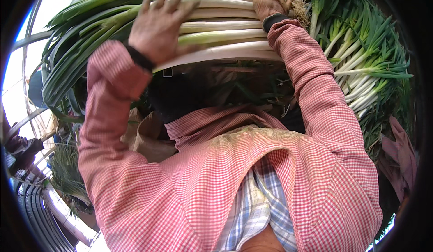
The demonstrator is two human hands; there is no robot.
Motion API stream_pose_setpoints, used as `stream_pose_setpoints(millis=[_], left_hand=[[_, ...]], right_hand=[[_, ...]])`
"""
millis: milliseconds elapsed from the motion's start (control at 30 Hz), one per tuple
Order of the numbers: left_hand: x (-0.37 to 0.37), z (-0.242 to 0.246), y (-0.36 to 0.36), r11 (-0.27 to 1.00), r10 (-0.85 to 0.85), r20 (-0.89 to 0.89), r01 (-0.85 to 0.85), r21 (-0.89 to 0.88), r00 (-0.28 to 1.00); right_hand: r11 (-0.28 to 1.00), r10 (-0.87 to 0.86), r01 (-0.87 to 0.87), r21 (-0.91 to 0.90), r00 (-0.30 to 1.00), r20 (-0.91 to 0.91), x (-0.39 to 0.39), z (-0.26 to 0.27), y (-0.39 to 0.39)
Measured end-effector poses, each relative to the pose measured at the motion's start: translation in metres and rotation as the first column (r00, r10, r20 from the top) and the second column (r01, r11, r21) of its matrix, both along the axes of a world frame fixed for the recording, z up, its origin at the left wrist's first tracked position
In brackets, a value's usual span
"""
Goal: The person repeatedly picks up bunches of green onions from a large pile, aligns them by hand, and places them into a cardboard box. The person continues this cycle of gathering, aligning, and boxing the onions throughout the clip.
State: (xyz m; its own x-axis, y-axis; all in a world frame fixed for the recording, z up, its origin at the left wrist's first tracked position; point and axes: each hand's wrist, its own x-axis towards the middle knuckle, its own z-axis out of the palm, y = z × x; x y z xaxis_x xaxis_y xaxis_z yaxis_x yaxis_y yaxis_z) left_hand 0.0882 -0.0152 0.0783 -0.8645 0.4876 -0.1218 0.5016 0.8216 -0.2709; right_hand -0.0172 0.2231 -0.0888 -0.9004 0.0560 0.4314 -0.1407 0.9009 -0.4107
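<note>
A row of long leeks point(223, 25) lies across the top of the view, white stems side by side, green leaves point(72, 61) hanging at the left and stringy roots point(299, 7) at the right. My left hand point(159, 29), blurred, is over the stems near where they turn green, its fingers apart and holding nothing. At the root end, my right hand point(270, 1) lies over the white stems with its fingers bent around them; the undersides of its fingers are hidden.
Smaller green onions point(355, 56) with white stalks are heaped at the right, beside a dull reddish cloth point(397, 157). Brown sheet material point(152, 137) lies below the leeks. More thin green leaves point(69, 171) and black curved tubes point(37, 204) are at the lower left.
</note>
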Motion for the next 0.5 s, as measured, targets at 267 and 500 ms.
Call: stream_pose_setpoints(millis=[267, 500], left_hand=[[0.032, -0.015, -0.035, 0.991, -0.054, -0.015, 0.052, -0.124, 0.998], [0.02, -0.019, -0.033, 0.994, -0.077, 0.095, 0.083, -0.067, 0.993]], right_hand=[[1.0, -0.002, 0.002, -0.017, 1.0, -0.011, -0.003, -0.005, 0.003], [0.999, -0.034, 0.034, 0.001, 0.997, -0.07, 0.001, -0.016, 0.009]])
